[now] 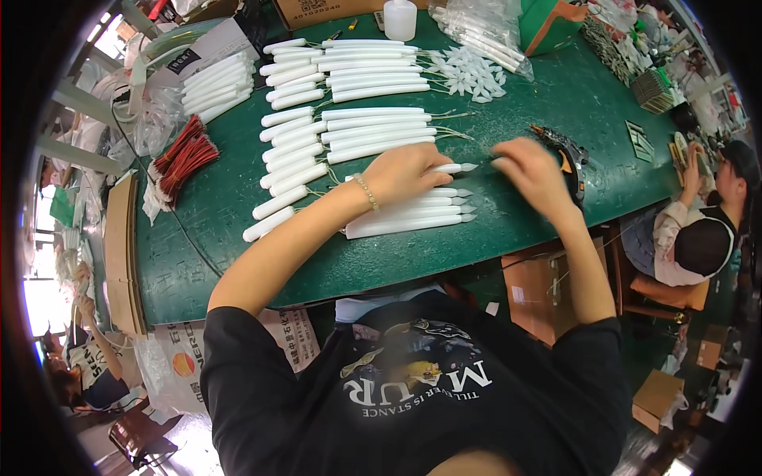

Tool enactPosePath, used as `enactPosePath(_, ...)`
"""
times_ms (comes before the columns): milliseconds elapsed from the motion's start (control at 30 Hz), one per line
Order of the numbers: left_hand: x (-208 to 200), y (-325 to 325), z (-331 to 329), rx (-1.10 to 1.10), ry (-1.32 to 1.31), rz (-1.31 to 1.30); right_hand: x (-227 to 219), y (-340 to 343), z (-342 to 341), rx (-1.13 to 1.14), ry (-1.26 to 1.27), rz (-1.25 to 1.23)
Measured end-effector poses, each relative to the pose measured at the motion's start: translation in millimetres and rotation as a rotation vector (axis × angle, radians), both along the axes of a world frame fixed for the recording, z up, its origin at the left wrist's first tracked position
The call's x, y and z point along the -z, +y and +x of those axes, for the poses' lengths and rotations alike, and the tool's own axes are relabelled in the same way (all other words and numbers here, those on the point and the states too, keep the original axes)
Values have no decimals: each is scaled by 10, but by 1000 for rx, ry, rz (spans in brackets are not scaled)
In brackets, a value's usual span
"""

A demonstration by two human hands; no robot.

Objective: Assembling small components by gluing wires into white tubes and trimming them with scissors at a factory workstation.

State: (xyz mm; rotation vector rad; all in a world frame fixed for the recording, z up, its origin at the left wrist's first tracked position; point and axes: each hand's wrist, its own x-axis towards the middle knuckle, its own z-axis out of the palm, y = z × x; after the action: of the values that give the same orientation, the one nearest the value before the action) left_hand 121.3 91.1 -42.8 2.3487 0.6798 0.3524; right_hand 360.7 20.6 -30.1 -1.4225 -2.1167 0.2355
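My left hand (403, 173) is closed on a white electric taper candle (446, 168) with a pointed flame-shaped tip (469, 167). Just right of that tip, my right hand (530, 170) has its fingers pinched together, and whatever is between them is too small to make out. Below my left hand lie several white candles (409, 223) with flame tips fitted, side by side. Further back, rows of white sticks (377, 120) with thin wires at their ends are laid out. A pile of loose translucent flame tips (474, 73) sits beyond them.
Beside my right hand lies a black and orange glue gun (573, 163). Red wire bundles (184, 159) are on the left of the green table (238, 254). A white bottle (400, 20) and bagged white sticks (484, 40) stand at the back. Another person (690, 222) sits at the right.
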Motion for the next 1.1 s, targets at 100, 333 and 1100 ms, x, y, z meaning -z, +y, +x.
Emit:
enactPosePath(100, -5, -30, -53, 8, -100, 22, -34, -193, 373, 484, 20, 169)
enactPosePath(333, 81, 130, 10, -239, -143, 519, 82, -315, 773, 926, -36, -104)
enactPosePath(1100, 95, 153, 268, -120, -40, 599, 29, -224, 419, 500, 1142, -413)
